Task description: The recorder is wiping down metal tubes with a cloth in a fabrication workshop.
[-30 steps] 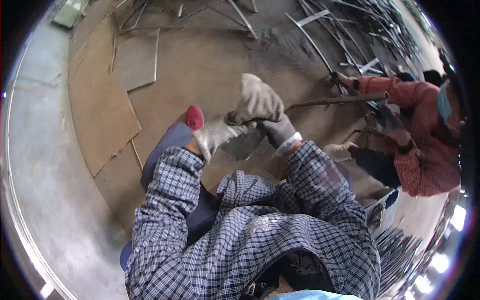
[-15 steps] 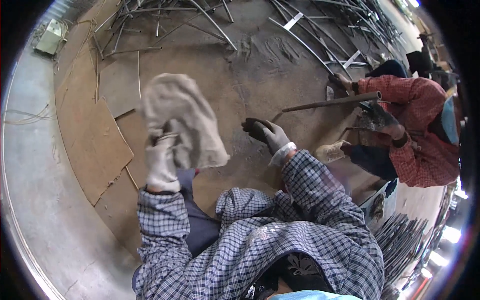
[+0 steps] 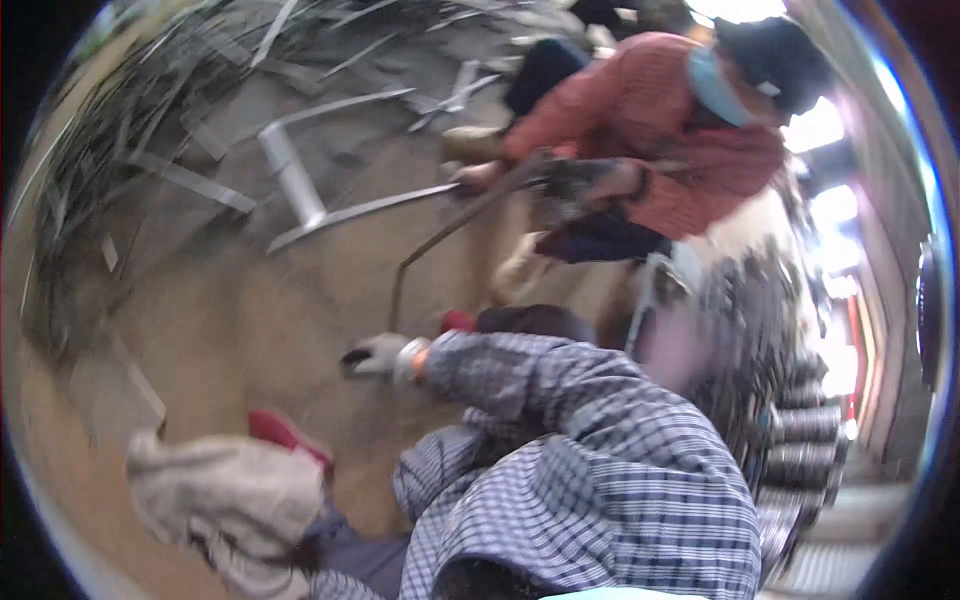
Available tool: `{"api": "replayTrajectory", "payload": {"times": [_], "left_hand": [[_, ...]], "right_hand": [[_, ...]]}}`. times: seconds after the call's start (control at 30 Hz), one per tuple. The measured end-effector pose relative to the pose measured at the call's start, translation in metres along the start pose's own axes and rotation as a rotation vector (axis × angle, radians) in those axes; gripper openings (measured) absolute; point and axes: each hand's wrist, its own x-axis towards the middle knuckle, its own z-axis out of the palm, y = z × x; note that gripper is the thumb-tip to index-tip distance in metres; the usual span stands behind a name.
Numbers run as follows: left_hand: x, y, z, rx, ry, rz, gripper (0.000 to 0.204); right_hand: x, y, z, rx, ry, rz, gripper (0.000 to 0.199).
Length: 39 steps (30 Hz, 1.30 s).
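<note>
While gloved, right hand (image 3: 378, 356) nears bent rod (image 3: 432, 243).

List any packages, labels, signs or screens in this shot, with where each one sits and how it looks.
None can be made out.
The view shows only the person's gloved right hand low over the dirt floor, the left hand in a pale glove at lower left, loose metal strips behind, and a co-worker in red crouching at upper right.

We swing view right; our left hand (image 3: 215, 500) drops low with pale cloth (image 3: 235, 490), right hand (image 3: 378, 355) stretches toward bent rod (image 3: 430, 245); co-worker (image 3: 650, 130) now top centre
</note>
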Motion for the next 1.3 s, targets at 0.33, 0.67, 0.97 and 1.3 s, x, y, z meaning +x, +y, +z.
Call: {"api": "replayTrajectory", "payload": {"times": [0.33, 0.67, 0.97, 1.3], "left_hand": [[0.057, 0.022, -0.059, -0.264, -0.24, -0.412, 0.021], [-0.041, 0.001, 0.043, -1.481, -0.936, -0.38, 0.054], [-0.08, -0.019, 0.071, -2.309, -0.74, -1.254, 0.081], [-0.166, -0.034, 0.109, -2.156, -0.864, -1.518, 0.079]], "right_hand": [[-0.018, -0.044, 0.017, 0.026, -0.169, 0.005, 0.046], [-0.02, -0.027, 0.012, 0.084, -0.187, 0.027, 0.045], [-0.002, 0.042, 0.041, 0.059, -0.132, 0.107, 0.044], [0.14, 0.095, 0.067, -0.107, -0.005, 0.064, 0.04]]}}
